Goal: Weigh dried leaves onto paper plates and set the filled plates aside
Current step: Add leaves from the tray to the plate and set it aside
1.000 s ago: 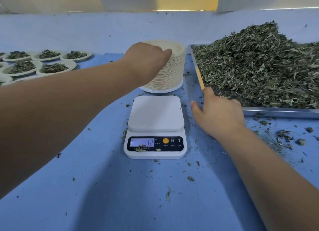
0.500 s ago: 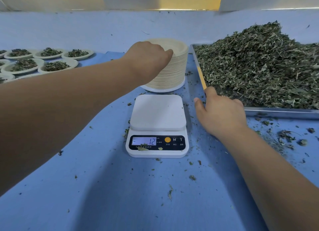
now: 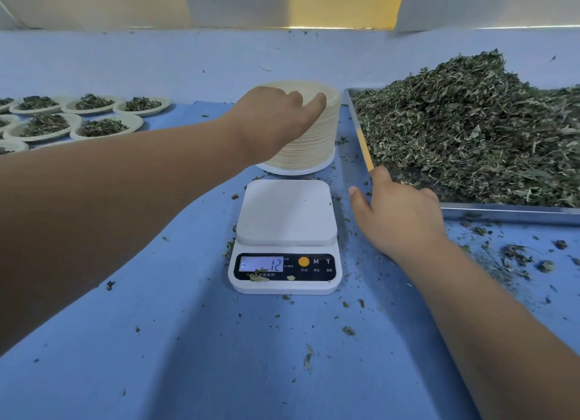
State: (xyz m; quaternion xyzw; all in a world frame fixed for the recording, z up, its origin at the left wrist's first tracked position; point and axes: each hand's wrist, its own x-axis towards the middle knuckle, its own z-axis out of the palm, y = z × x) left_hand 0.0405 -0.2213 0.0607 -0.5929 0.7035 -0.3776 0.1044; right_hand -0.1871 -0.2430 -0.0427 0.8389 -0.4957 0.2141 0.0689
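Change: almost nothing has moved; left hand (image 3: 273, 118) stays on the stack of paper plates (image 3: 317, 143), right hand (image 3: 398, 212) stays at the tray corner.
Table (image 3: 157, 357): blue cloth, strewn with leaf crumbs.
Tray (image 3: 502, 213): metal, on the right, heaped with dried leaves (image 3: 470, 131).
Filled plates (image 3: 136, 125): far left, a small leaf pile on each, set clear of the work.
Stack: empty plates just behind the scale (image 3: 287, 212).
Scale: platform bare, display reads minus 12, likely tared for a plate.
Left hand: fingers curled over the stack's top, seemingly gripping the top plate.
Right hand: relaxed, empty, forefinger at the tray rim.
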